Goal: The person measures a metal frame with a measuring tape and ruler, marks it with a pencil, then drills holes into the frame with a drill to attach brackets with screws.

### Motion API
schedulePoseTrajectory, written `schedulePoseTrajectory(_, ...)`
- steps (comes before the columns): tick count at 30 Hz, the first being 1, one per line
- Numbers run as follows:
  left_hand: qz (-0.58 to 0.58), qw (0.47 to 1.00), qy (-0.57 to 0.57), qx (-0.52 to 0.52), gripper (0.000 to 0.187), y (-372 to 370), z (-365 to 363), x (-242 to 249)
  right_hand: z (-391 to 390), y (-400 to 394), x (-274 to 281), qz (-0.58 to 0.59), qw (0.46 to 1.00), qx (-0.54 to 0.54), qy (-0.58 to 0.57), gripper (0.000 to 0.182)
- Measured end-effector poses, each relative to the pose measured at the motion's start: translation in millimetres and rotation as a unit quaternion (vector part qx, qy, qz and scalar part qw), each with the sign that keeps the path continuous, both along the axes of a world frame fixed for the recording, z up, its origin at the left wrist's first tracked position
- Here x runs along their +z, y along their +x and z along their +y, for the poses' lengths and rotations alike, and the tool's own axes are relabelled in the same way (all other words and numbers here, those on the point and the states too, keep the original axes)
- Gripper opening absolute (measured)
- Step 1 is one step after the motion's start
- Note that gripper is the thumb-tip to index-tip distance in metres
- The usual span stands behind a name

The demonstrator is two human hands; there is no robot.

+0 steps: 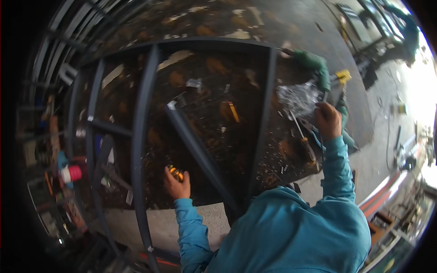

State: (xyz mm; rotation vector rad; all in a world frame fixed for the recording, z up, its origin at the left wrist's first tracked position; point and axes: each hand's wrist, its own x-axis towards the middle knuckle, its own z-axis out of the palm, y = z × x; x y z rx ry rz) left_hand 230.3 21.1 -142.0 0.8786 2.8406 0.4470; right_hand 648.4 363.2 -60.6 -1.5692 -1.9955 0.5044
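Stretching beneath nearly everything, the dark, stained desk point(359, 113) carried a long metal frame point(140, 118), probably heavy and stiff, and best taken by two well-spaced bars. Inside it a loose bar point(195, 148) lay slantwise, likely rigid but easier to lift, its balance judged to sit near the middle, with perhaps a sharp edge at the cut end. Beyond the frame's right side rested a green drill point(314, 61), which looked weighty enough to want a full grip around its handle. Just below it, the right hand point(328, 120) had its fingers curled in; whether they gripped anything could not be told. Near that hand lay a soft, crinkled plastic bag point(296, 96) and a screwdriver point(308, 150), its handle the natural hold. The left hand point(177, 185) was wrapped around what looked like a yellow-and-black tape measure point(175, 173), between the loose bar and the frame's nearest bar to the left, by the desk's near edge. Its case seemed light, hard and compact, best pinched across the sides.
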Motion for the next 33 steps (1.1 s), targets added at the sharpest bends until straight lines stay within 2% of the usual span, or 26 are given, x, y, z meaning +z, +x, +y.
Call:
schedulePoseTrajectory(4,0.007,1.0,-0.004,0.007,0.088,-1,-1,-1,4,-68,-6,0.055,0.99,0.127,0.03,0.014)
schedulePoseTrajectory(6,0.02,1.0,0.002,0.008,0.088,-1,-1,-1,3,-115,-4,0.117,0.978,0.172,0.001,0.015)
schedulePoseTrajectory(9,0.015,1.0,0.005,0.009,0.089,0,1,6,0,-188,-1,0.146,0.956,0.252,-0.011,0.015)
schedulePoseTrajectory(12,0.029,0.999,0.006,0.02,0.089,-4,-4,2,15,-255,-42,0.184,0.935,0.302,-0.026,0.019)
schedulePoseTrajectory(14,0.012,1.0,0.017,0.001,0.089,-4,-5,2,25,-300,-61,0.144,0.951,0.273,-0.032,0.023)
schedulePoseTrajectory(15,0.032,0.999,0.032,-0.008,0.09,-6,-7,-1,29,-325,-71,0.166,0.953,0.253,-0.01,0.027)
schedulePoseTrajectory(18,0.023,0.999,0.031,0.002,0.092,-5,-9,0,46,-371,-102,0.08,0.963,0.25,0.068,0.033)
schedulePoseTrajectory(20,0.008,0.999,0.02,0.038,0.094,-3,-8,12,49,-389,-104,0.044,0.965,0.253,0.063,0.033)
schedulePoseTrajectory(22,-0.067,0.997,0.007,0.041,0.095,-2,-7,20,32,-401,-90,-0.03,0.972,0.216,0.093,0.03)
schedulePoseTrajectory(23,-0.069,0.997,0.01,0.041,0.088,-2,-6,29,24,-407,-84,-0.024,0.968,0.23,0.101,0.03)
schedulePoseTrajectory(24,-0.065,0.996,0.017,0.054,0.088,-9,-14,19,16,-413,-80,0.007,0.961,0.251,0.114,0.029)
schedulePoseTrajectory(26,-0.004,0.961,0.277,0.026,0.075,-23,-39,-11,-1,-431,-74,0.067,0.939,0.308,0.137,0.025)
schedulePoseTrajectory(27,0.028,0.946,0.309,0.093,0.061,-26,-49,-16,-12,-444,-68,0.083,0.925,0.347,0.134,0.024)
schedulePoseTrajectory(28,0.029,0.944,0.313,0.1,0.061,-29,-62,-20,-25,-457,-63,0.098,0.909,0.383,0.13,0.022)
schedulePoseTrajectory(30,0.026,0.959,0.216,0.18,0.054,-33,-89,-33,-58,-490,-44,0.129,0.887,0.441,0.047,0.02)
schedulePoseTrajectory(31,0.084,0.962,0.216,0.142,0.047,-34,-95,-38,-74,-509,-37,0.109,0.88,0.462,0.024,0.02)
schedulePoseTrajectory(33,0.078,0.959,0.235,0.14,0.046,-38,-97,-44,-101,-551,-32,0.051,0.868,0.493,0.023,0.021)
